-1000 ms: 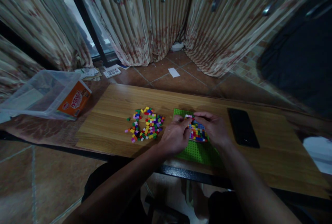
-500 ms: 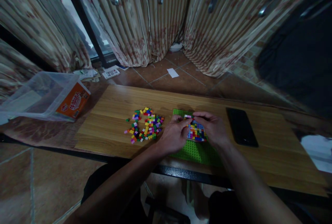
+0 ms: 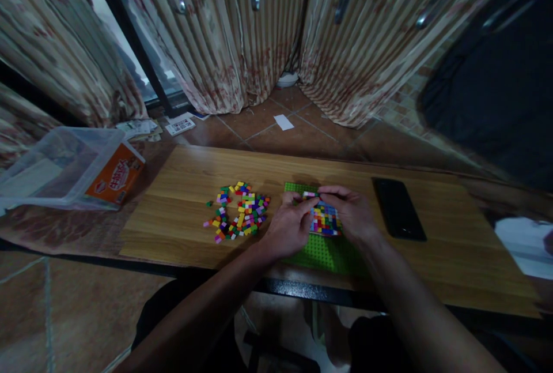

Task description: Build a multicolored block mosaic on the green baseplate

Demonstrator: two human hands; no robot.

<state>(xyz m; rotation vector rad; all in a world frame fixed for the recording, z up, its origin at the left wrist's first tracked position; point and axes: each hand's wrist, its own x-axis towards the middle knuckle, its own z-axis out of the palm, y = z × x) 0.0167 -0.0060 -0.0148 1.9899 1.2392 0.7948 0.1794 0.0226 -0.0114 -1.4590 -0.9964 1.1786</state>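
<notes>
A green studded baseplate lies on the table in front of me. On it sits a flat, many-coloured block of toy bricks, its upper left part covered by my fingers. My left hand grips this block at its left side, thumb stretched along the top edge. From the right, my right hand pinches at the block's far edge, fingertips meeting my left thumb. A tiny dark brick seems to be between the right fingertips, mostly hidden. Left of the baseplate, loose toy bricks lie scattered in a rough ring.
A black phone lies right of the baseplate on the wooden table. At the far left stands a clear plastic bin with an orange label. White paper shows past the table's right end. Curtains hang behind.
The whole view has shifted slightly, with things appearing a little further left. Both hands stay at the block's far edge with almost the same grip.
</notes>
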